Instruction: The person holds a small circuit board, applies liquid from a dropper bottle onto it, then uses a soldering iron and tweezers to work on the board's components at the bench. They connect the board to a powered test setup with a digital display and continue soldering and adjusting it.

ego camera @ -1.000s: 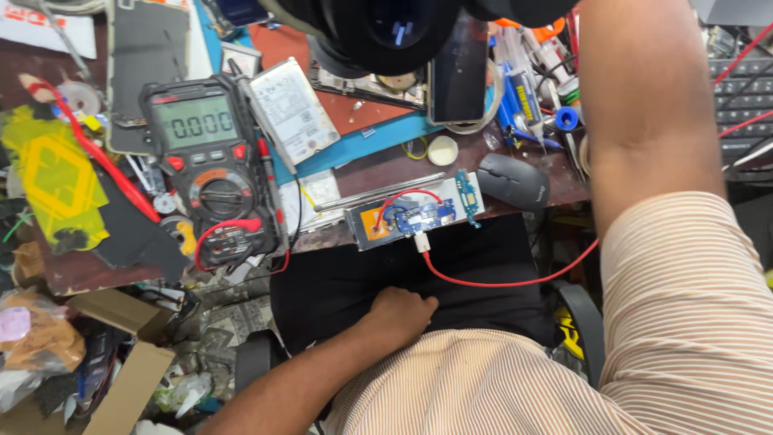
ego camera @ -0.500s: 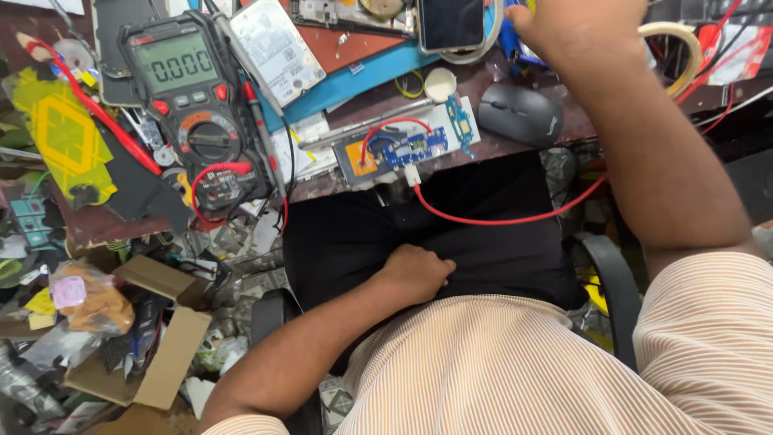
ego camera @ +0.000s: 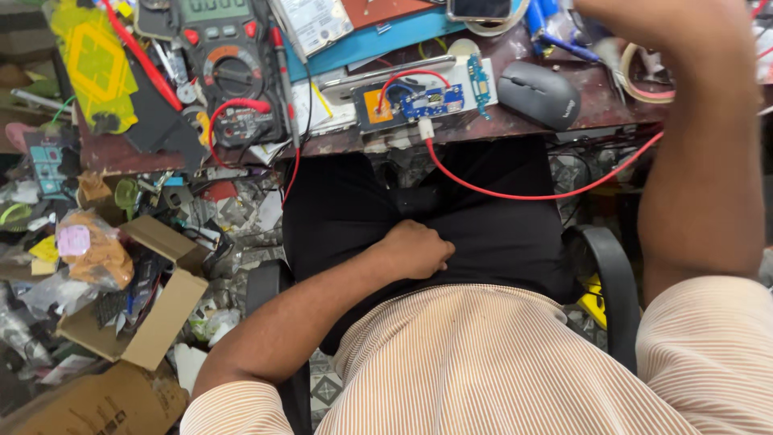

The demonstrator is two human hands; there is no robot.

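Mouse point(ego camera: 539, 93): matt grey plastic, smooth. Cable point(ego camera: 515, 192): glossy red plastic sheath. Circuit board point(ego camera: 431, 101): blue, w/ shiny metal bits. Counter point(ego camera: 580, 117): worn dark-red top, scuffed. Shirt point(ego camera: 499, 362): striped ribbed cloth. Trousers point(ego camera: 483, 234): matt black cloth. Box point(ego camera: 157, 322): rough brown cardboard. Multimeter point(ego camera: 229, 72): dark plastic casing.

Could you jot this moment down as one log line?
left hand: resting closed on black-trousered lap | right hand: out of view, arm raised | small blue circuit board: on desk edge, red wire hanging

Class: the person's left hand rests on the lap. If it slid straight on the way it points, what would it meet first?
The left hand points right across the black trousers; likely the chair armrest first, though depth is unclear.
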